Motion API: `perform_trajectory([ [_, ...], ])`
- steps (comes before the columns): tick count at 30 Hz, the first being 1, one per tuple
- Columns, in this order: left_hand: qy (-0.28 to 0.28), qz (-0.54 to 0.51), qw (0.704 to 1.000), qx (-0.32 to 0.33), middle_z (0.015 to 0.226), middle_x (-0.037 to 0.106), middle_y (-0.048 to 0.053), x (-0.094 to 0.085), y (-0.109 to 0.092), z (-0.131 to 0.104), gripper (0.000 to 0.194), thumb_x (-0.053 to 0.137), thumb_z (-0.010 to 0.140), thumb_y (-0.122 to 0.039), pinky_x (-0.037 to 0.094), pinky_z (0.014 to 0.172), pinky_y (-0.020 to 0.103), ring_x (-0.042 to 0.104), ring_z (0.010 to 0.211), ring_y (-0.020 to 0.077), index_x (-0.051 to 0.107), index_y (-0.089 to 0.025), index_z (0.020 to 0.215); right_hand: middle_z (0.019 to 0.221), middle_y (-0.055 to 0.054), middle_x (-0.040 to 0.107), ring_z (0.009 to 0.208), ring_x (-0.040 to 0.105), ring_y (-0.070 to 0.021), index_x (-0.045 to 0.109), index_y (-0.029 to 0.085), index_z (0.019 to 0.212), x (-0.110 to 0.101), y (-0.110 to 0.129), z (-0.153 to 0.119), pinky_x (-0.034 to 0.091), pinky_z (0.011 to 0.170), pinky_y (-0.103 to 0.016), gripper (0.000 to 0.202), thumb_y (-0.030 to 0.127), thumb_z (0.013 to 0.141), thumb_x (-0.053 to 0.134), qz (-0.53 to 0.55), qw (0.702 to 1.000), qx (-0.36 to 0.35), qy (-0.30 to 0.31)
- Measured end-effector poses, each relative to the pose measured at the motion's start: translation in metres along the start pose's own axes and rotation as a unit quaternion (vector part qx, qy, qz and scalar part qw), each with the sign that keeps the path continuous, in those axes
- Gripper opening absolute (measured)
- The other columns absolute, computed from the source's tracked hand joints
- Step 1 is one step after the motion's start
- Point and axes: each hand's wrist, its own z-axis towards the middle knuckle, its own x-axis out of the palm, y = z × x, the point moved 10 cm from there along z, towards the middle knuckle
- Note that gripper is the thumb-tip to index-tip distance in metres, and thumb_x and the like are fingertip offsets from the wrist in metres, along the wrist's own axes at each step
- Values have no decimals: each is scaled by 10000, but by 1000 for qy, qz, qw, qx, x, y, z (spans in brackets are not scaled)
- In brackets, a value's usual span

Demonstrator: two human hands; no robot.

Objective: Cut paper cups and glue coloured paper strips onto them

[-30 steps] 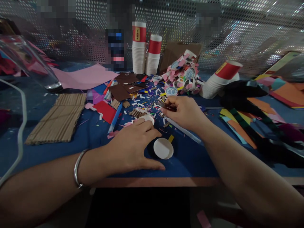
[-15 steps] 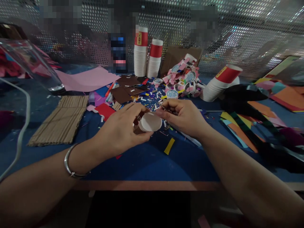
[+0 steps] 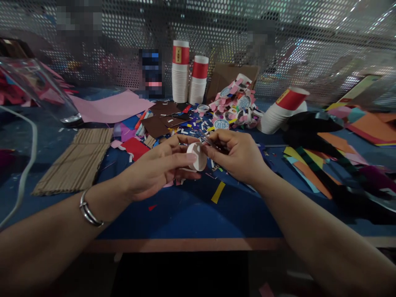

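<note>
My left hand (image 3: 157, 169) holds a small, round, white paper cup piece (image 3: 201, 160) between its thumb and fingers, tilted toward my right hand. My right hand (image 3: 241, 154) is closed around a thin metal tool (image 3: 212, 141); the fingers hide most of it, and its kind is unclear. Its thumb and fingertips are right beside the cup piece's rim. Beyond both hands, a heap of cut cup pieces (image 3: 236, 103) in white and pink lies among paper scraps (image 3: 194, 126). A yellow paper strip (image 3: 218, 192) rests on the blue table (image 3: 185, 218) below the hands.
Two upright cup stacks (image 3: 180, 78) stand at the back, and a leaning stack (image 3: 281, 109) is at right. Corrugated cardboard (image 3: 76, 161), pink paper (image 3: 111, 107) and a clear container (image 3: 54, 90) lie left. Coloured paper strips (image 3: 309, 173) and a black object (image 3: 315, 123) are right.
The left hand has turned the white cup piece, so its opening now faces more to the right, and the thumb lies over it. More of the right hand's metal tool shows.
</note>
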Motion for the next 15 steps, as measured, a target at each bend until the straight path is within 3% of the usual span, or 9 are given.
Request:
perform_trajectory([
  [2,24,-49,998,-41,1047,765,34,2,6,1,461,871,825,-360,612,678,286,788,851,204,611,-281,1198,693,27,569,628,467,-113,637,182,800,0,3,-1,359,591,-283,297,428,914,761,5,1000,-8,-1],
  [5,49,-43,997,-38,1005,762,10,4,3,1,446,897,803,-283,599,644,241,777,810,171,634,-288,1164,704,25,590,627,476,-111,664,178,834,0,7,-1,362,589,-279,247,390,919,758,18,1000,-16,0],
  [11,15,38,997,66,1090,701,32,-8,-15,5,453,863,816,-282,610,570,273,721,797,174,656,-272,1218,828,-19,669,744,561,-151,705,186,902,-2,5,-1,428,653,-284,401,576,878,796,48,999,1,-11],
  [15,-52,134,977,158,1214,699,50,-27,-34,6,451,872,778,-236,646,813,368,696,1064,239,709,-294,1195,836,-21,664,738,561,-152,726,195,946,1,4,-1,411,637,-283,476,667,885,751,50,998,23,10],
])
